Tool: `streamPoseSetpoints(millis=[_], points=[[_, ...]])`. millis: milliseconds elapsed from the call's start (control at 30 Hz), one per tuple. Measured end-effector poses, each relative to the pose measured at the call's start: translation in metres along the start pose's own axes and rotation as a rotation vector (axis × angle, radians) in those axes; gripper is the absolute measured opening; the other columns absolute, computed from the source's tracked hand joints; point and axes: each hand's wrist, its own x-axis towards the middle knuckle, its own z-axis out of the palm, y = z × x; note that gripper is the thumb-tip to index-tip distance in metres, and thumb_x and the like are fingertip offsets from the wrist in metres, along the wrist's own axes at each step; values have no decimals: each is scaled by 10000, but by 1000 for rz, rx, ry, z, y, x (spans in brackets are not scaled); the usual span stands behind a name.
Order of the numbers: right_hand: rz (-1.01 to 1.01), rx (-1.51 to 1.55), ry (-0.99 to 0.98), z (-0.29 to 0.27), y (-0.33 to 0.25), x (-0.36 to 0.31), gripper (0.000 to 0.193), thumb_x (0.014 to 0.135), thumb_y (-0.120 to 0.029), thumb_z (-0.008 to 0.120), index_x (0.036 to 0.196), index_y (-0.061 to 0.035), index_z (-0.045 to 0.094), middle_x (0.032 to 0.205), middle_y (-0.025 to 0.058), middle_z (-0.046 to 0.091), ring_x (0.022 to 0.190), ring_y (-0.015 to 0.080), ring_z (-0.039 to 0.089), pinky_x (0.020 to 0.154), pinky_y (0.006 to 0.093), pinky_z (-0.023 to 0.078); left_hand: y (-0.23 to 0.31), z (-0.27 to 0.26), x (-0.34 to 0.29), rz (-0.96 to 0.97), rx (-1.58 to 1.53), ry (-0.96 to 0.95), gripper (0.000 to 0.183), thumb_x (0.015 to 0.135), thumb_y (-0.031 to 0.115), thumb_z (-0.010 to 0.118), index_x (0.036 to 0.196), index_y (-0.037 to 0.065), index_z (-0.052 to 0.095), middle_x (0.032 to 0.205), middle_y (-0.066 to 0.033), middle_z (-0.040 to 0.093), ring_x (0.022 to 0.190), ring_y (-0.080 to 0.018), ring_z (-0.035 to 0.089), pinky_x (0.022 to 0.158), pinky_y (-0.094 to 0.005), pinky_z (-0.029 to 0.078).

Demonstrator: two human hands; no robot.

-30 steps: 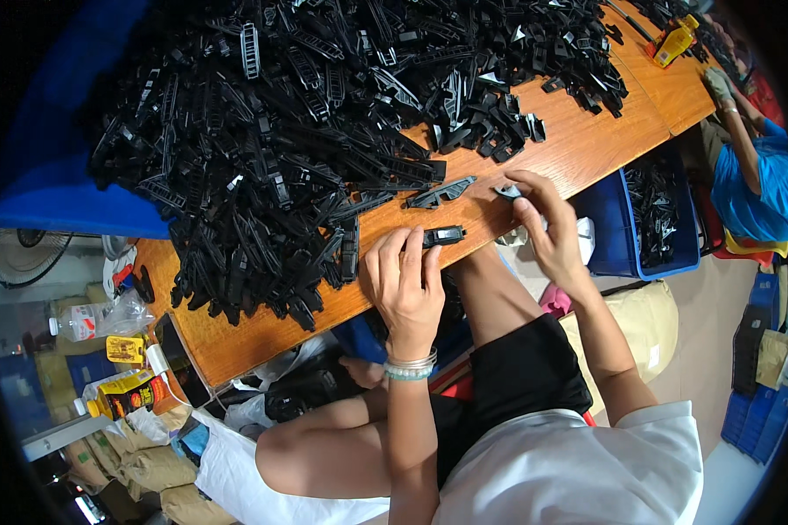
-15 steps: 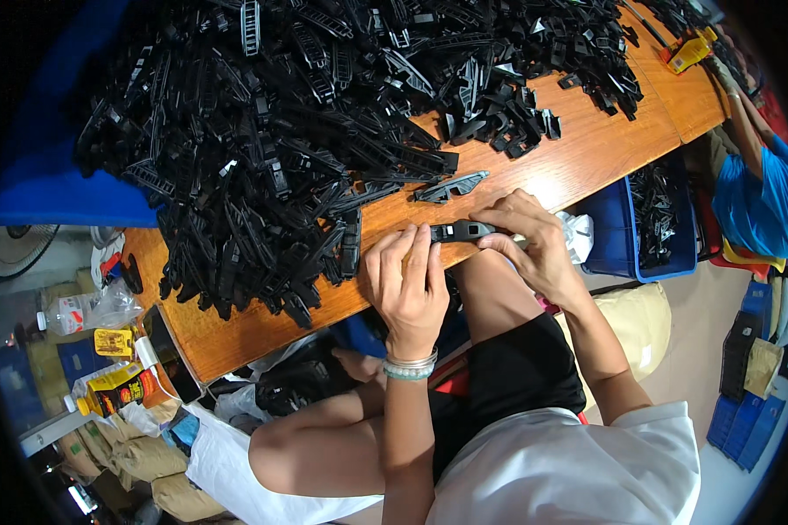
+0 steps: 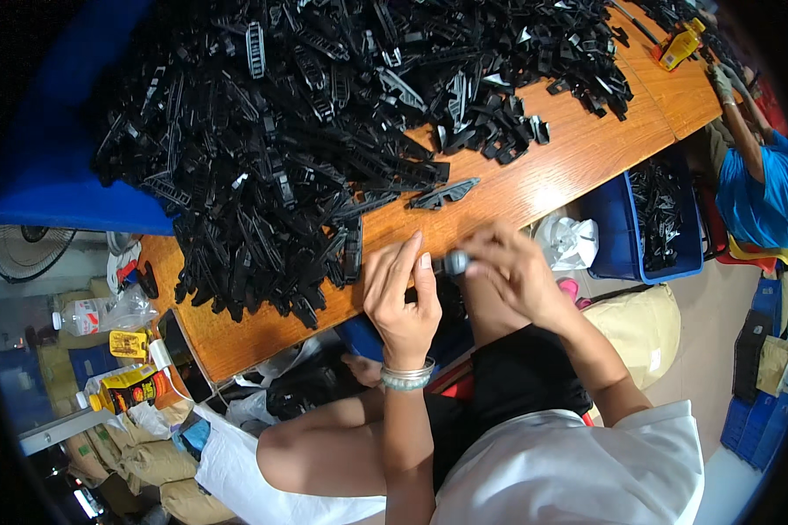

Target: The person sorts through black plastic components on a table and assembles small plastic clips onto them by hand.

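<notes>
**Small black plastic part (image 3: 454, 262) between two hands, at the near edge of the table (image 3: 578, 162)**

The right hand (image 3: 510, 269) has its grip closed in a pinch on one end of the part, although blur hides the exact contact. The left hand (image 3: 401, 293) is bent, its thumb and index finger a little apart near the other end; I cannot tell if this grip really holds it. Because the part is at the table's edge, above the bare thigh (image 3: 492, 302), a weak pinch could let it fall off the table. A crooked push could also bend it. The long ribbed part (image 3: 445, 194) lies apart, near the pile of black parts (image 3: 263, 157), and could mix with them if knocked.
</notes>
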Motion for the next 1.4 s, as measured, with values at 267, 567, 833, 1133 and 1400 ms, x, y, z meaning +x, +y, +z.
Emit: streamPoseSetpoints(millis=[267,567,833,1133,1400], points=[[-128,-461,434,-40,37,38,264,687,-39,718,945,-34,660,993,136,595,905,309,597,770,396,480,16,41,43,131,366,-276,261,808,21,629,1063,-30,599,1093,-149,564,981,-325,545,836,-411,468],[-250,-338,312,-39,47,46,235,728,-2,701,956,-23,650,1035,128,596,900,313,594,793,384,495,23,23,22,26,234,-80,160,815,5,679,951,-15,598,985,-109,584,816,-195,579,706,-309,482],[-163,-316,226,-24,31,37,278,792,-82,679,1060,-12,650,999,143,612,877,302,594,802,380,464,8,1,12,-434,-448,-25,231,779,-86,698,994,-30,637,969,-62,599,784,-117,582,677,-234,474],[67,57,-113,-37,17,32,259,788,-53,705,1036,22,687,906,119,615,867,268,596,788,343,473,-5,-5,15,-139,59,-175,227,717,-39,715,938,-6,678,908,-104,612,854,-271,550,760,-367,459],[-135,-94,-137,-25,12,39,256,742,-7,696,997,6,706,934,112,594,867,280,560,785,381,452,-10,-1,12,-77,21,-204,214,717,-40,710,926,0,685,893,-99,619,837,-270,546,742,-360,458]])
